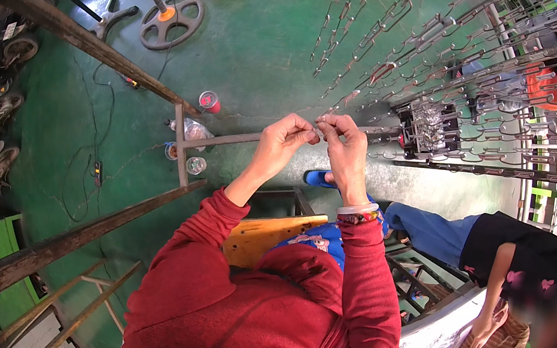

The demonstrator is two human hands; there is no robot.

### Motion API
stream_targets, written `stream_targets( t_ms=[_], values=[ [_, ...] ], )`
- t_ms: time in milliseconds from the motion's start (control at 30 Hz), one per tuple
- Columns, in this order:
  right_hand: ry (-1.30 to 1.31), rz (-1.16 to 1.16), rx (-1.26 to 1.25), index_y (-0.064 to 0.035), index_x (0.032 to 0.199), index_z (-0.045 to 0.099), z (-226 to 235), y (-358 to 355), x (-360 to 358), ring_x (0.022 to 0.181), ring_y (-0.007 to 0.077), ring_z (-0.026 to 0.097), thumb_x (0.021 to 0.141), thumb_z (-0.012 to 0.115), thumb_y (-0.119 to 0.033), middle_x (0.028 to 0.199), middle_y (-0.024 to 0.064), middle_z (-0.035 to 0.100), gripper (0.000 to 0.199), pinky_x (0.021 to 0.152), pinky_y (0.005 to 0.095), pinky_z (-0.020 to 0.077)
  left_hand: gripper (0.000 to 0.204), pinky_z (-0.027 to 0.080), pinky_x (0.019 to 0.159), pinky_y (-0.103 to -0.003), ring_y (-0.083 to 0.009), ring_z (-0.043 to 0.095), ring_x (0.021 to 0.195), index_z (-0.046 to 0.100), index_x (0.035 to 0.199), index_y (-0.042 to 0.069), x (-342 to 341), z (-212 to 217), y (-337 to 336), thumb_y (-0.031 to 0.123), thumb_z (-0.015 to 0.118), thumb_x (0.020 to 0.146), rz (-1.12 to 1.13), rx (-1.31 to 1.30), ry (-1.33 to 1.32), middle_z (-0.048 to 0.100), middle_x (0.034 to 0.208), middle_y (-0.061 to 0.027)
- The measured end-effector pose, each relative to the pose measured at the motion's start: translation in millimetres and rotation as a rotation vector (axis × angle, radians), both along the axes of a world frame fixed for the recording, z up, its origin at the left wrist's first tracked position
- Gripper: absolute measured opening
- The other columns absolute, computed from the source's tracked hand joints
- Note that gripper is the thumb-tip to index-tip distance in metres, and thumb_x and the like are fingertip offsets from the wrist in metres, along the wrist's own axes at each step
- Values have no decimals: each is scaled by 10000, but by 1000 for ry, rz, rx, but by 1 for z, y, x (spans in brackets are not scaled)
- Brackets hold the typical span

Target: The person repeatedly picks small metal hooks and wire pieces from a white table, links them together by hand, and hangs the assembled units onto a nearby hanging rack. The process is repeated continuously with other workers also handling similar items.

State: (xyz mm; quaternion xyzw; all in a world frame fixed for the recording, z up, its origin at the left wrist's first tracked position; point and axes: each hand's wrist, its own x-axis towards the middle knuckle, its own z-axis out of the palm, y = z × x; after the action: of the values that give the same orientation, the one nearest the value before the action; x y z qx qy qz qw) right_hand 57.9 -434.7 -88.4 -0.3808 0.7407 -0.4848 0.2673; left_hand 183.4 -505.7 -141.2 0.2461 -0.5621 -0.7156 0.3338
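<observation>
Head view: 2 bare hands meet near mid-frame above a green painted floor (251, 63), their fingertips almost touching.
Right hand (347, 154): thumb and forefinger are pinched together, with hardly any gap, on a small, thin, dull-coloured piece (318, 123); a pale round bangle (357, 208) circles the wrist.
Left hand (281, 144): fingers curl inward, tips drawn in just beside the same piece; whether they have hold of it, I cannot tell.
Small piece: it lies between the 2 sets of fingertips, mostly hidden; its long axis cannot be made out.
Nearest strand: a thin, grey wire-link strand (351, 97) slants from upper right down toward the fingertips, so the right hand is nearer to it; whether it joins the piece is unclear.
Metal parts: a heap of shiny silver metal parts (434, 128) sits to the right of the right hand, well apart from it.
Co-worker: a person in blue trousers (427, 230) is at the right, hands apart from these 2.
</observation>
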Motion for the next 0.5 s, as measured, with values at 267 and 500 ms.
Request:
stream_targets(
  t_ms=[267,500],
  values=[
    [273,89,-130,-73,1018,711,-25,9,2,888,336,630,748,583,0,908,152,653,307,784,401,510,81,499,778,-309,-173,634,824,681,919,3,7,-14,4,25,625,866,163,-501,-370,684,919,-96],
    [10,214,-203,27,1193,570,-6,70,7,907,369,596,700,571,15,1010,223,621,493,799,420,498,413,509,933,-356,-276,618,1038,378,1288,-69,-18,-17,-7,146,543,976,186,-287,-242,618,1155,-215]
  ],
)
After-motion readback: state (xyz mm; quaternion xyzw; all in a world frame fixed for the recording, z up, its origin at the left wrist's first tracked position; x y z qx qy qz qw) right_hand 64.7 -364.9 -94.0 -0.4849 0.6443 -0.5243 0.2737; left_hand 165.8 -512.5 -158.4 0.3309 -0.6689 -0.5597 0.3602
